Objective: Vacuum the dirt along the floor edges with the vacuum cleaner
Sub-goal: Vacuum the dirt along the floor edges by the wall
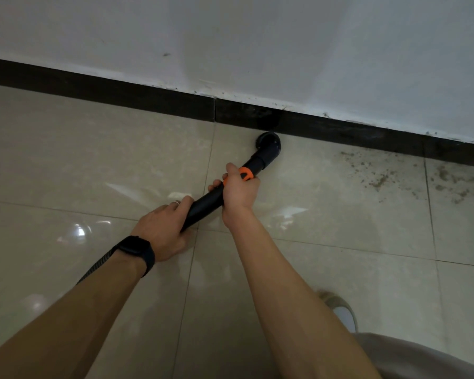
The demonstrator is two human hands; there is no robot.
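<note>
left grip (162, 232) wraps back end of vac tube (206, 202) to steer | right grip (240, 190) holds it by orange ring (246, 175) to push | nozzle (268, 143) on floor (93, 160), tight vs dark wall strip (121, 91), to reach edge | dirt (381, 180) lies to right, near strip

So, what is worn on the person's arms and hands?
Both forearms are bare, no sleeves. A black watch on a black strap sits on the left wrist, and the left hand has a thin pale ring. The right hand wears nothing.
</note>
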